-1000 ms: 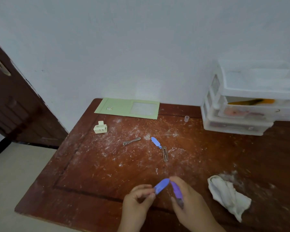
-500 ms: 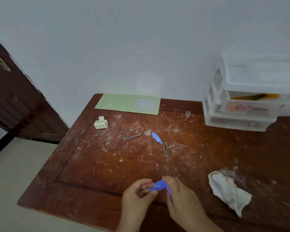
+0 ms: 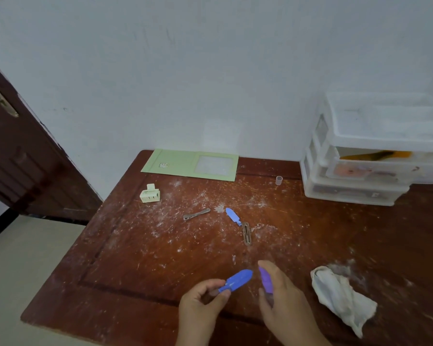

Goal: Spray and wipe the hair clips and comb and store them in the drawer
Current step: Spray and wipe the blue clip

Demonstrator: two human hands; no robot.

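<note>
My left hand (image 3: 203,305) pinches a blue hair clip (image 3: 236,280) by its narrow end, tip pointing up-right. My right hand (image 3: 285,303) holds a purple hair clip (image 3: 266,280) between thumb and fingers. Both are over the near edge of the brown table (image 3: 125,258). Farther back lie a third blue clip (image 3: 233,215), a brown snap clip (image 3: 246,233), a grey metal clip (image 3: 196,214) and a cream claw clip (image 3: 149,194). A crumpled white cloth (image 3: 340,295) lies right of my right hand. The clear plastic drawer unit (image 3: 360,168) stands at the back right, its drawers pulled partly out.
A green folder (image 3: 193,164) lies against the wall at the back. A small clear cap (image 3: 279,180) stands left of the drawer unit. White dust speckles the tabletop. A dark wooden door (image 3: 23,158) is on the left.
The two clips were held together between my hands half a second ago. Now they are apart, one in each hand.
</note>
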